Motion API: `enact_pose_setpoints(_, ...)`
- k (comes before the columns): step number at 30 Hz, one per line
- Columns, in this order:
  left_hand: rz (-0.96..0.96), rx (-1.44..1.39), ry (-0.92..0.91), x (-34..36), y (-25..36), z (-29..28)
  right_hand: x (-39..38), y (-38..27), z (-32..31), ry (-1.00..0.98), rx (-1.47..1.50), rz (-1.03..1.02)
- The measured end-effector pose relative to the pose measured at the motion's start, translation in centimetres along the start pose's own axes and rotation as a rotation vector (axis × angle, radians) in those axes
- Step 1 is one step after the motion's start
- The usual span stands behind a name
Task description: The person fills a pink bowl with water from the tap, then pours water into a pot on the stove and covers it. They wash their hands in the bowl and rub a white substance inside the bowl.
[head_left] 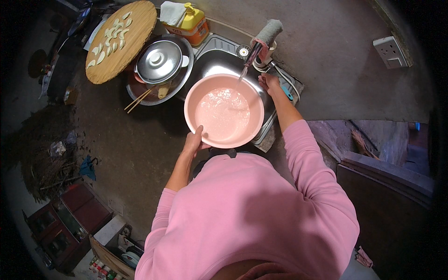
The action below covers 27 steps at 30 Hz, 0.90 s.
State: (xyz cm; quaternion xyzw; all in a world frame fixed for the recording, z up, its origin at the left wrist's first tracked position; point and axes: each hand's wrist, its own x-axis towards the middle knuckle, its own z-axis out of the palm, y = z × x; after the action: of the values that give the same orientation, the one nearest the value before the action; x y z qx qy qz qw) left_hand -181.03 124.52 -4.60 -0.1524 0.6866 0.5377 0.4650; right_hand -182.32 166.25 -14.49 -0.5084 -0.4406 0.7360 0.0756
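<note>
A pink plastic basin (189, 105) with water in it is held over the metal sink (205, 65). My left hand (193, 141) grips its near-left rim, the thumb lying over the edge. Water runs from the faucet (253, 53) into the basin near its far rim; a grey and pink cloth (270, 31) is wrapped around the faucet. My right hand (268, 82) is just right of the basin, below the faucet, with its fingers curled closed. Whatever it may hold is hidden.
Left of the sink, a lidded pot (159, 61) and chopsticks (139, 99) rest on a large metal basin (189, 74). A round wooden board (135, 42) bears several dumplings (115, 33). Behind stands a yellow pump bottle (190, 18). A blue-handled tool (287, 93) lies beside my right wrist.
</note>
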Motion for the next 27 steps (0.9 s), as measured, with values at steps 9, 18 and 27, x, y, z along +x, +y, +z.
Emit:
enact_pose_setpoints(9,-0.016,0.005,0.003,-0.1,0.1,0.0,-0.1,-0.1,0.1,0.003,-0.022,0.002)
enact_pose_setpoints(18,-0.014,0.006,0.015,0.0,0.2,0.2,-0.5,-0.8,-0.2,-0.04,0.121,-0.017)
enact_pose_setpoints(27,0.016,-0.004,0.037,-0.2,0.1,0.4,-2.7,-3.8,-0.9,-0.161,0.276,0.001)
